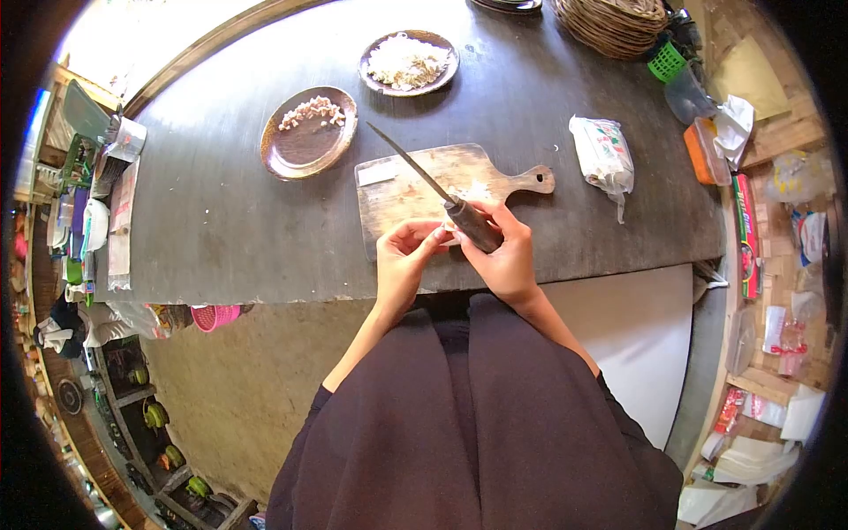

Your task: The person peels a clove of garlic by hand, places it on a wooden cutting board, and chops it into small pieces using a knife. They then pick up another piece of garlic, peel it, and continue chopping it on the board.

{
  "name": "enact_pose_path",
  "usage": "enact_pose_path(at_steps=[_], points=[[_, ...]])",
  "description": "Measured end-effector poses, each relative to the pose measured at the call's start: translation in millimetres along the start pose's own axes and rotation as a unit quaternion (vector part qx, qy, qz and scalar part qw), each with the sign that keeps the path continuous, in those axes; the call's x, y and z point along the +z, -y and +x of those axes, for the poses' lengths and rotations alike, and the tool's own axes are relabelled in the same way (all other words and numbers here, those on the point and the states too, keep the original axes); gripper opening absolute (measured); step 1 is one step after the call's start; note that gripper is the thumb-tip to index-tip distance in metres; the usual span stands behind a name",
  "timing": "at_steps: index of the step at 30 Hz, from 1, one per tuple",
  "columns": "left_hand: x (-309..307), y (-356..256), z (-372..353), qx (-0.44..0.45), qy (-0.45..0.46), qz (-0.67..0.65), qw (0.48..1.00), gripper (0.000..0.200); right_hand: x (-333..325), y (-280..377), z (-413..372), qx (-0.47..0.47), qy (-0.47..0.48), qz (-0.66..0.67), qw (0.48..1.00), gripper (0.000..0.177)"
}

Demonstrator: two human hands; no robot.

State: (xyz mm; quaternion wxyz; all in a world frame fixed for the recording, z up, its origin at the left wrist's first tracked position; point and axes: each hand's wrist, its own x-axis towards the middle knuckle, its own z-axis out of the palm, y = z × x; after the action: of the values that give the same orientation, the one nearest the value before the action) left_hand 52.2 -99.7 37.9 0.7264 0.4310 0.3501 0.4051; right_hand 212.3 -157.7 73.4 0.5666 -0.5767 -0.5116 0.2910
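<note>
Clock ref = board ctr. Biggest first:
- Under everything: big dark smooth-topped table [221,225].
- On table, near edge: light-brown wooden cutting board [420,203], paddle-shaped, holed grip toward approx. 3.
- At 1-2, far side: stack of brown woven wicker rings [609,25], partly out of view.
- At 10, just beside board: round brown glossy plate [309,157] w/ small pinkish chopped bits [314,112].
- Near 12, farther off: round brown plate w/ patterned rim [367,75], heaped w/ off-white shreds [406,62].
- Btwn 2 & 3, apart from board: white plastic packet w/ red & green print [605,159], clear end toward 6.
- At 5: R hand [508,256], closed round dark handle of long narrow-bladed knife [411,161]. Blade slanting over board, tip toward 11, past board's far edge in view.
- At 7: L hand [402,261], fingertips pinched narrow on small pale piece [450,228], close to R fingertips & knife handle. Piece mostly hidden by fingers, type unclear.
- Smallest, mid-board: loose whitish bits [474,191], just beyond R hand.
</note>
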Motion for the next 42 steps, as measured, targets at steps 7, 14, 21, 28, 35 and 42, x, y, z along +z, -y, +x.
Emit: enact_pose_path(at_steps=[7,14,21,28,35,42], points=[[10,-3,-3,0.036,0.002,0.027,0.999,0.014,-3,5,-1,-0.014,-0.01,0.002,1.0,0.039],[14,-1,-4,0.053,-0.012,0.043,0.998,0.011,-3,5,-2,-0.028,-0.02,-0.032,0.999,0.039],[8,-4,-4,0.056,-0.009,0.024,0.998,0.015,3,-5,-4,-0.068,-0.065,0.003,0.996,0.044],[9,-11,-8,0.036,-0.053,-0.055,0.996,0.016,5,2,-4,0.084,-0.06,0.151,0.983,0.051],[14,-3,-15,0.106,-0.094,-0.024,0.99,0.014,23,5,-6,0.135,-0.062,0.259,0.954,0.049],[17,-6,-17,0.125,-0.108,-0.016,0.986,0.015,23,9,-6,0.129,-0.071,0.226,0.963,0.047]])
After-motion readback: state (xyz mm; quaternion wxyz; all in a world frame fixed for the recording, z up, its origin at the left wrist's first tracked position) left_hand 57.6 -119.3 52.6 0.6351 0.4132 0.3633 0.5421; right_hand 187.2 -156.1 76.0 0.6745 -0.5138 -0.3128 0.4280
